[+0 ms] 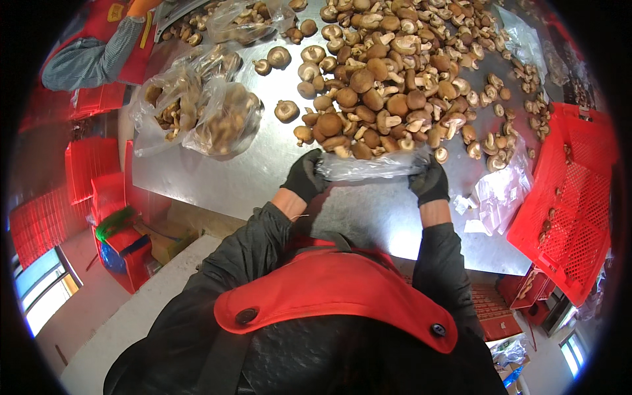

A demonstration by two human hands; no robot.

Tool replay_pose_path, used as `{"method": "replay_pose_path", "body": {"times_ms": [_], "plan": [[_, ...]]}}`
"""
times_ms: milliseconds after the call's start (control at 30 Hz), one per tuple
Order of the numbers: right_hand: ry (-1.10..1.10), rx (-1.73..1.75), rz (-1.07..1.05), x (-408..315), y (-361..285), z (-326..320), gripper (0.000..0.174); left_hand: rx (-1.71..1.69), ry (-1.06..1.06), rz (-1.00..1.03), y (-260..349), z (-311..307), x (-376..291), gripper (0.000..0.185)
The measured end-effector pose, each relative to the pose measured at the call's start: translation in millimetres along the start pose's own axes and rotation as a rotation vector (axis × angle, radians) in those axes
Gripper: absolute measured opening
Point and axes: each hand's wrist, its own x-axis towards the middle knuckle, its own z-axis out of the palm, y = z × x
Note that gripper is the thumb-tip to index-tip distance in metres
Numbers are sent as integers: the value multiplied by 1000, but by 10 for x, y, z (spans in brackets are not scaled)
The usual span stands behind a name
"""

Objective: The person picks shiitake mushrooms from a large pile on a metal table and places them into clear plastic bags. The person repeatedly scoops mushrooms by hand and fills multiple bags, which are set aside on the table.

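Observation:
A clear plastic bag (370, 167) is stretched flat between my two hands, at the near edge of a large heap of brown shiitake mushrooms (375, 84). My left hand (307, 174), in a dark glove, grips the bag's left end. At its right end my right hand (430, 180), gloved alike, is closed on the plastic. Both hands are just above a metal tabletop (355, 202). Left of the heap stand clear bags filled with mushrooms (227, 118), and a single mushroom (286, 111) lies between them and the heap.
A red perforated crate (568, 212) rests at the table's right edge, beside loose flat plastic bags (498, 197). Another person's grey sleeve (94, 59) shows at the upper left. Stacked red crates (94, 168) stand beyond the table's left edge.

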Motion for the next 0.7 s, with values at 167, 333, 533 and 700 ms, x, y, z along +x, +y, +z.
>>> {"method": "replay_pose_path", "body": {"times_ms": [167,333,533,700], "plan": [[-83,19,104,541,244,-303,26,-596,10,57,-124,-354,476,40],[-15,73,-99,-28,-19,558,26,-242,83,186,533,-471,766,56],[0,-1402,-934,286,-60,606,33,-977,-115,-66,288,-248,1157,51],[-102,-1389,-441,-169,-365,1187,53,-811,-228,-32,298,-558,1201,83]]}}
